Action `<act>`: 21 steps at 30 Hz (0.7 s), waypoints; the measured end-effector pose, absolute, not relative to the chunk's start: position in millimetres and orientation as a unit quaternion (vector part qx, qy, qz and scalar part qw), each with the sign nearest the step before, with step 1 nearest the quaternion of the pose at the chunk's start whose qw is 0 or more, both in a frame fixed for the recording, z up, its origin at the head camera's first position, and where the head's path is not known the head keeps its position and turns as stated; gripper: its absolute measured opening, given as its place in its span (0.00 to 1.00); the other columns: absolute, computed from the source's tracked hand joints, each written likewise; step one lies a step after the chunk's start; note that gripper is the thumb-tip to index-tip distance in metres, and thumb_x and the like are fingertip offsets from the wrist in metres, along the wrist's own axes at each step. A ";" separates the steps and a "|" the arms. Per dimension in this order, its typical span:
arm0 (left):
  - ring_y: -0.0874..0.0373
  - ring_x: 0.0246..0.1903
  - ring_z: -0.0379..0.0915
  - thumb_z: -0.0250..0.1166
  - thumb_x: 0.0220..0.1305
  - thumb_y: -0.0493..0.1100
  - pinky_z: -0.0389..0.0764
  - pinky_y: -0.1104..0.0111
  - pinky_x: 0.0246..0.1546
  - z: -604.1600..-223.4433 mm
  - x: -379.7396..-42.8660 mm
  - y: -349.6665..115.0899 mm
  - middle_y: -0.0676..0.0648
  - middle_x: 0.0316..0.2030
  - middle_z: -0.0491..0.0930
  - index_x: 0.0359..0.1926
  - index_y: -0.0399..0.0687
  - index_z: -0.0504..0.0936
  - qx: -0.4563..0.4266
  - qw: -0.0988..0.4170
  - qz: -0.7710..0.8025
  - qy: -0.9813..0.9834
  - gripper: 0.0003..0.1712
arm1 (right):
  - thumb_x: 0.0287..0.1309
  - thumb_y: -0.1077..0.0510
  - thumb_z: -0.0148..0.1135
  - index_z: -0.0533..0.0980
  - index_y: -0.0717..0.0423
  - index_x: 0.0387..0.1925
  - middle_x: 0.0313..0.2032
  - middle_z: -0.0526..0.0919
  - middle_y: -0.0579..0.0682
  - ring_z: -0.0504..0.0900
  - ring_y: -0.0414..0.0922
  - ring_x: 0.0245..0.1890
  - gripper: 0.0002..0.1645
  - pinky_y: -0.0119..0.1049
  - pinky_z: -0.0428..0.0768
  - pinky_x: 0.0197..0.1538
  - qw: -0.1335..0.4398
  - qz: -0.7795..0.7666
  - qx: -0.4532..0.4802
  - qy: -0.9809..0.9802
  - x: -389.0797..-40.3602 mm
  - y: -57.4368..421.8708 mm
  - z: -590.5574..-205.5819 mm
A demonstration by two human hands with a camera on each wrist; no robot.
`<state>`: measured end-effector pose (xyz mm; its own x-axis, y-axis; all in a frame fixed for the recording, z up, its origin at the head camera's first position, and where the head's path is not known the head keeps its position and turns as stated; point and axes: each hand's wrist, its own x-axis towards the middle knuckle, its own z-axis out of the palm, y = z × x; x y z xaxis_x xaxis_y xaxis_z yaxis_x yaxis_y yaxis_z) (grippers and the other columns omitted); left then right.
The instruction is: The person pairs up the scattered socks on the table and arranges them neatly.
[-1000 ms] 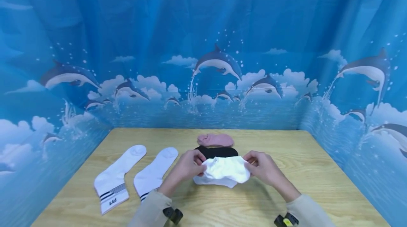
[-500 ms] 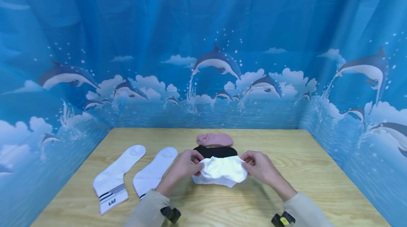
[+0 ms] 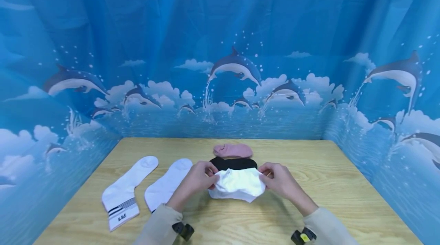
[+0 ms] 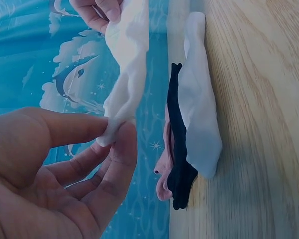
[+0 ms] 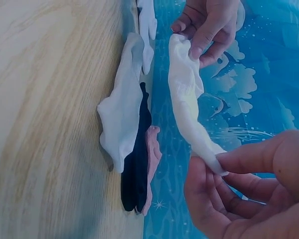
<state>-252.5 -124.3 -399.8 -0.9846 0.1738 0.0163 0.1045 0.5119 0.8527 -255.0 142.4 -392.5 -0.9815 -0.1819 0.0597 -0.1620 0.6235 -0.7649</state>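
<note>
A short white sock (image 3: 240,181) is stretched between both hands, raised off the table. My left hand (image 3: 200,178) pinches one end between thumb and fingers; the left wrist view shows the cloth bunched at the fingertips. At the other end, my right hand (image 3: 279,179) pinches the sock the same way. Beneath it a second white sock (image 4: 202,104) lies on the table, mostly covered in the head view. Right behind that lie black socks (image 3: 233,163), and farther back pink socks (image 3: 233,150).
Two long white socks lie on the wooden table (image 3: 326,184) at the left: one with black stripes (image 3: 125,195), the other (image 3: 168,184) partly behind the left forearm. A blue dolphin-print curtain (image 3: 220,46) surrounds the table's back and sides.
Both hands have shifted slightly to the left with the white sock, which stays pinched at both ends. The socks on the table have not moved.
</note>
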 end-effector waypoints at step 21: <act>0.60 0.20 0.82 0.68 0.60 0.31 0.87 0.65 0.27 -405.2 -252.2 -134.5 0.43 0.27 0.84 0.39 0.33 0.83 0.068 0.030 0.478 0.875 0.06 | 0.64 0.69 0.64 0.83 0.62 0.44 0.35 0.85 0.52 0.80 0.42 0.28 0.08 0.33 0.83 0.29 0.004 -0.404 -0.090 0.911 -260.4 127.0 -399.5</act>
